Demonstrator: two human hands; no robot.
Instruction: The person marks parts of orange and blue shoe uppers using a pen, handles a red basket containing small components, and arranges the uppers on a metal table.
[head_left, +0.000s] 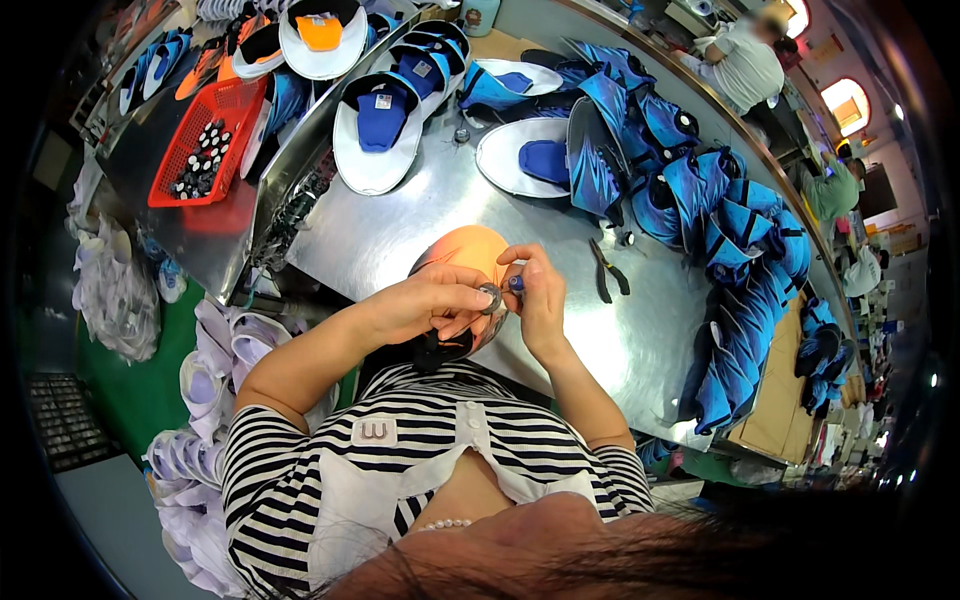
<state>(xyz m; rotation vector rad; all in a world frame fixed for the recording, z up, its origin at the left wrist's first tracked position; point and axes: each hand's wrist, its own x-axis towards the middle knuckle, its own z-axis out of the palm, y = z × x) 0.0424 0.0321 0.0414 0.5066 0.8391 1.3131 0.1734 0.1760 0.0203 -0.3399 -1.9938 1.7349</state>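
Note:
An orange and black shoe upper (470, 245) stands against my body at the table's near edge. My left hand (425, 302) is closed at its front, pinching a small round grey dial (490, 298) between thumb and fingers. On the other side of the dial, my right hand (538, 300) is closed on a small tool with a blue handle end (516, 284). The tool's tip is too small to make out, and the fingers hide part of the dial. Black straps (432, 352) hang at the upper's lower end.
Pliers (609, 272) with dark handles lie on the metal table (440, 205). Blue shoe uppers (745, 340) are piled along the right side; white-bottomed uppers (375, 150) lie at the back. A red basket (240, 105) of small dials stands left. White uppers (205, 385) hang left of me.

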